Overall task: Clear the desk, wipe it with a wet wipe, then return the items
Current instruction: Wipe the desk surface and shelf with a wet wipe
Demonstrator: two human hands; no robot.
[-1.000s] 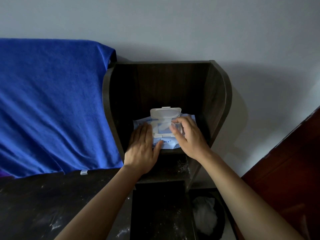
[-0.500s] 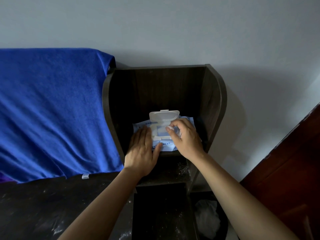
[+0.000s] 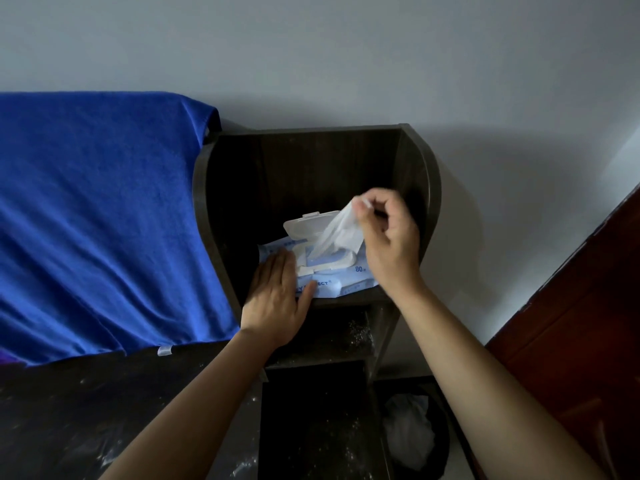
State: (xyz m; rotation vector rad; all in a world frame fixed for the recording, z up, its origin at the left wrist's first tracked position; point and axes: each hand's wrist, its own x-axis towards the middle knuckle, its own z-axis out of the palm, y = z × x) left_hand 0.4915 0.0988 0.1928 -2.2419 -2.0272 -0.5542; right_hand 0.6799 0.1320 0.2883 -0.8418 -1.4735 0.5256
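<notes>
One wipe pack (image 3: 341,284), lid up, is pinned flat by the left hand (image 3: 277,299); one wet wipe (image 3: 337,233) is pinched in the right hand (image 3: 388,233), frame centre.

1. Plain grey wall (image 3: 346,57) across top of frame, dim light.
2. Dark wood shelf unit (image 3: 420,188) at centre, curved sides.
3. Blue cloth (image 3: 97,216) draped at left.
4. Reddish-brown door (image 3: 585,317) at right edge.
5. Dark bin (image 3: 440,455) w/ white liner, bottom centre-right.

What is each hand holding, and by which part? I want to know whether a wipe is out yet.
Right hand pinches the wet wipe by its top corner; left hand presses the pack flat.
</notes>
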